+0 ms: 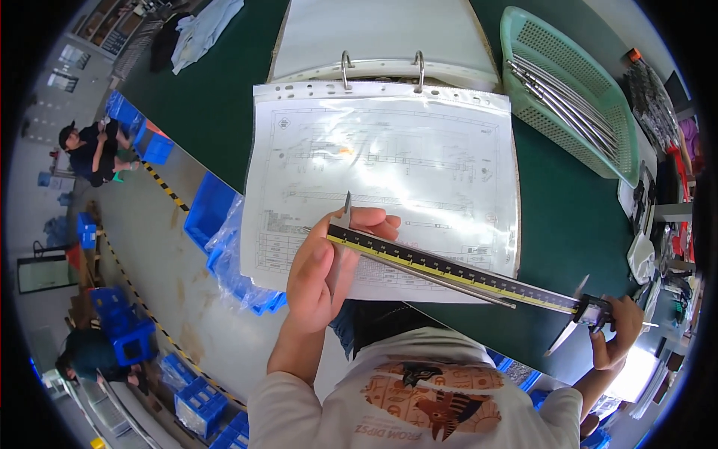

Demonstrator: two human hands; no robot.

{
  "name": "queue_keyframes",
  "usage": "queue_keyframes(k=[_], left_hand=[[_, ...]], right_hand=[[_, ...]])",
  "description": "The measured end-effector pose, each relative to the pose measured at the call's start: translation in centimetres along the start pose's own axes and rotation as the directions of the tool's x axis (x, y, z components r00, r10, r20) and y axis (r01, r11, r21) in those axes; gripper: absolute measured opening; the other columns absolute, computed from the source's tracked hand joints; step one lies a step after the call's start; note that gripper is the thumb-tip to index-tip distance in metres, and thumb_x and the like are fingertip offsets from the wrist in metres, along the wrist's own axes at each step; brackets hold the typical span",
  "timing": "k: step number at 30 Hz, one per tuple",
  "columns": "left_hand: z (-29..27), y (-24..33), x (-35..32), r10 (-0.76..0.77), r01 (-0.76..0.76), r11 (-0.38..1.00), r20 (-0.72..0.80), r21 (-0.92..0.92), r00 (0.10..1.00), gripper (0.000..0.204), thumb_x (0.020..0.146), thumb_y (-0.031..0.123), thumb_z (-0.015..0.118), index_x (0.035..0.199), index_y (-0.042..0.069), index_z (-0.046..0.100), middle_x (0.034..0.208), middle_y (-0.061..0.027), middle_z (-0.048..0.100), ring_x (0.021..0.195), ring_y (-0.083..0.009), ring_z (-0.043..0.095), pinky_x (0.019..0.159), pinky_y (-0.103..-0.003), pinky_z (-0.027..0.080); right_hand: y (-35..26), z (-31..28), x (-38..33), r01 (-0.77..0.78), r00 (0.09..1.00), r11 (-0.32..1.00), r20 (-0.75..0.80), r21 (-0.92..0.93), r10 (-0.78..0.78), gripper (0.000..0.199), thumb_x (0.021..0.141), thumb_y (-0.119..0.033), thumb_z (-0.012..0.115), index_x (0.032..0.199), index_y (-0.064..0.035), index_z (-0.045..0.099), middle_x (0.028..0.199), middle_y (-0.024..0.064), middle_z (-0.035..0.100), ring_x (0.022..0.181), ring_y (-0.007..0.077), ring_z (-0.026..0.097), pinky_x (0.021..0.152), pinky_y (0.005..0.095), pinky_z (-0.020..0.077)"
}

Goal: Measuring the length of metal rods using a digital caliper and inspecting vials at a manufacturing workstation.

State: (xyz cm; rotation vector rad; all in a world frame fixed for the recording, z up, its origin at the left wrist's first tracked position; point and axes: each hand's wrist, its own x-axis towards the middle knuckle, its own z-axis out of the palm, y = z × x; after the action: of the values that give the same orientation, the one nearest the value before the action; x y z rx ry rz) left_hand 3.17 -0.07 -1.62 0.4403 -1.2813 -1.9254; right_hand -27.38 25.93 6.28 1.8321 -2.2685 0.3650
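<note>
A long digital caliper [456, 269] with a black and yellow scale slants across the ring binder's page, its jaws set far apart. My left hand [318, 269] is closed around the fixed-jaw end. A thin metal rod [482, 295] runs along the beam's near side, its left end at my left hand, its right end free and short of the sliding jaw. At the right, my right hand [622, 329] grips the sliding head with its small display. Beneath, a technical drawing in a clear sleeve [389, 165] lies in the open binder [419, 75].
A green plastic basket [572, 135] holding several metal rods stands right of the binder on the dark green table [557, 224]. Blue bins [206, 213] and plastic film are beside the table's left edge. Two people [97, 153] sit farther left, beyond floor tape. Cloth [206, 34] lies far left.
</note>
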Motion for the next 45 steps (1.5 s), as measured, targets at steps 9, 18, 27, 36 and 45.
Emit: queue_keyframes(k=[9, 18, 27, 36, 45], left_hand=[[-0.1, -0.3, 0.3, 0.052, -0.05, 0.997, 0.021, -0.057, 0.998, 0.058, 0.094, 0.041, 0.036, 0.123, -0.009, 0.041, 0.105, -0.0223, 0.056, 0.108, -0.0278, 0.051, 0.097, -0.042, 0.034], [0.9, -0.2, -0.3, -0.001, 0.004, 0.996, -0.034, 0.09, 0.999, 0.057, 0.092, 0.042, 0.043, 0.122, -0.006, 0.042, 0.106, -0.0206, 0.057, 0.105, -0.024, 0.052, 0.094, -0.039, 0.039], [1.1, -0.9, -0.8, 0.023, -0.025, 0.997, 0.026, 0.071, 0.999, 0.046, 0.088, 0.02, 0.05, 0.124, -0.006, 0.039, 0.115, -0.0194, 0.053, 0.104, -0.0225, 0.054, 0.092, -0.036, 0.042], [2.0, -1.4, -0.9, 0.084, -0.097, 0.982, 0.084, 0.16, 0.993, 0.067, 0.076, 0.019, 0.06, 0.128, -0.009, 0.028, 0.105, -0.0214, 0.057, 0.102, -0.0257, 0.055, 0.092, -0.04, 0.041], [2.2, -1.9, -0.9, 0.106, -0.123, 0.896, 0.065, 0.426, 0.992, 0.109, 0.061, 0.022, 0.08, 0.14, -0.004, 0.009, 0.104, -0.018, 0.056, 0.094, -0.025, 0.058, 0.085, -0.033, 0.044]], right_hand=[[-0.9, 0.2, 1.5, 0.05, 0.991, 0.998, 0.123, 0.046, -0.055, 0.05, 0.077, -0.042, 0.053, 0.096, 0.0038, 0.061, 0.065, 0.0077, 0.052, 0.058, 0.0229, 0.046, 0.06, 0.0348, 0.0327], [-3.9, 2.8, 5.4, 0.086, 0.976, 0.981, 0.182, 0.172, -0.118, 0.045, 0.077, -0.035, 0.056, 0.097, 0.005, 0.06, 0.081, 0.0144, 0.059, 0.07, 0.029, 0.05, 0.069, 0.0365, 0.0367], [-6.1, 4.0, 8.0, 0.294, 0.952, 0.937, 0.032, 0.187, -0.305, 0.045, 0.078, -0.031, 0.059, 0.101, 0.0065, 0.059, 0.077, 0.0136, 0.058, 0.057, 0.0254, 0.051, 0.052, 0.035, 0.0384], [-10.2, 4.8, 11.2, 0.437, 0.897, 0.87, -0.044, 0.227, -0.439, 0.047, 0.066, -0.023, 0.067, 0.102, 0.0066, 0.059, 0.075, 0.0115, 0.058, 0.055, 0.0237, 0.055, 0.047, 0.0329, 0.04], [-13.4, 7.2, 13.4, 0.491, 0.87, 0.835, -0.109, 0.247, -0.48, 0.052, 0.059, -0.022, 0.069, 0.102, 0.004, 0.06, 0.071, 0.0061, 0.057, 0.054, 0.0191, 0.056, 0.044, 0.0297, 0.0394]])
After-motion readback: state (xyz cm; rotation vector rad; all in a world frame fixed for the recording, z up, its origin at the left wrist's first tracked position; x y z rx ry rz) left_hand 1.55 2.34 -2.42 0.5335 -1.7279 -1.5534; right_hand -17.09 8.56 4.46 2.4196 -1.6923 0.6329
